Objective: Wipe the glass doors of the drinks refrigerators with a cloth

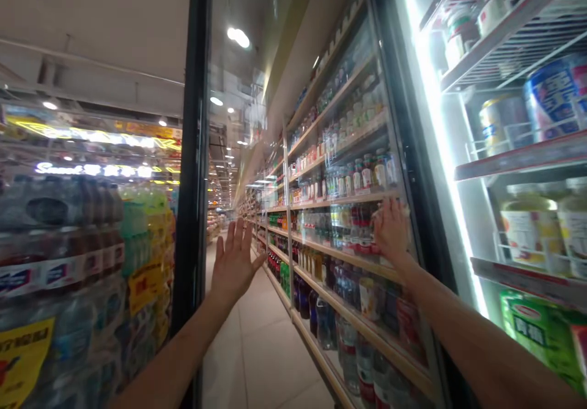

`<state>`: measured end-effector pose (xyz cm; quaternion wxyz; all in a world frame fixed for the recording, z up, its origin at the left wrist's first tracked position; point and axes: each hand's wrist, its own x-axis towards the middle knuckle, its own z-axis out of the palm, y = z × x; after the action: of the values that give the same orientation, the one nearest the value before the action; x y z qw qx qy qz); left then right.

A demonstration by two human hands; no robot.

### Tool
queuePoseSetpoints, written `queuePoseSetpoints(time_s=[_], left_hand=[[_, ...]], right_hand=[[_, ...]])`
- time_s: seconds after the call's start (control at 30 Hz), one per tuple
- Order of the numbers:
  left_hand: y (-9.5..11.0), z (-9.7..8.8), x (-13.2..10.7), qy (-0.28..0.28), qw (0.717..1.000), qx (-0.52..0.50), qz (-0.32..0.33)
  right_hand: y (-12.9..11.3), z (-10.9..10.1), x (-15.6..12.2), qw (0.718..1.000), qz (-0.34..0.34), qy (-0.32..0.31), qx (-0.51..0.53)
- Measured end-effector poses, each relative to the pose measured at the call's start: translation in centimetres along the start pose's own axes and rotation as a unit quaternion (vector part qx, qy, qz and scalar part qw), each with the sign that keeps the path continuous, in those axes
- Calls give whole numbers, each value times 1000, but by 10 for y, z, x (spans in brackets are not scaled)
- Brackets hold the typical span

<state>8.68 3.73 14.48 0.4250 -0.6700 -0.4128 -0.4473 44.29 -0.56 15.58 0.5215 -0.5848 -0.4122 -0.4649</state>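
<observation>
I have both hands on the tall glass door point(275, 60) of the cooler. It stands right in front of me, just left of the lit compartment, where the wire shelves point(518, 158) carry cans point(554, 97) and jars. My left hand point(236, 262) is spread wide, fingers apart and pointing up, palm laid against the pane near the middle. My right hand point(389, 232) sits higher and further right, close to the door's dark right frame, with the fingers bent at the top. I cannot tell whether they clasp a handle or only press on the glass. Through the pane I see the long aisle shelves point(339, 201) of bottled drinks, and off to my left another glass front full of bottles point(82, 256). To handle this door well, I judge the push should come evenly from both palms, flat and low in force, so that the pane swings on its hinges without twisting or slamming. My fingers belong away from the frame edge, where they could be pinched, and my forearms clear of the shelf fronts beside me.
</observation>
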Motion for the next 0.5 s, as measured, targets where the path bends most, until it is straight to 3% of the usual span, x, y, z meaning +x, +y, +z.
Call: queuePoseSetpoints(time_s=[0.07, 0.17, 0.23, 0.27, 0.33, 0.4, 0.43, 0.5], left_hand=[[0, 0, 0, 2, 1000, 0, -3], [0, 0, 0, 3, 1000, -4, -5], [0, 0, 0, 5, 1000, -4, -2], [-1, 0, 0, 7, 1000, -2, 0], [-1, 1, -1, 10, 1000, 3, 4], [-2, 2, -1, 10, 1000, 11, 6], [-2, 2, -1, 8, 1000, 15, 7], [-1, 2, -1, 2, 1000, 21, 5]], right_hand=[[-5, 2, -3, 1000, -6, -3, 4], [-16, 4, -12, 982, -178, -65, 21], [-13, 3, -8, 971, -223, -86, 28], [-7, 3, -1, 977, -193, -81, 31], [5, 3, 20, 997, -53, -38, 46], [6, 5, 41, 995, 72, 9, 64], [0, 6, 49, 993, 88, 20, 74], [-27, 10, 51, 995, 14, 6, 96]])
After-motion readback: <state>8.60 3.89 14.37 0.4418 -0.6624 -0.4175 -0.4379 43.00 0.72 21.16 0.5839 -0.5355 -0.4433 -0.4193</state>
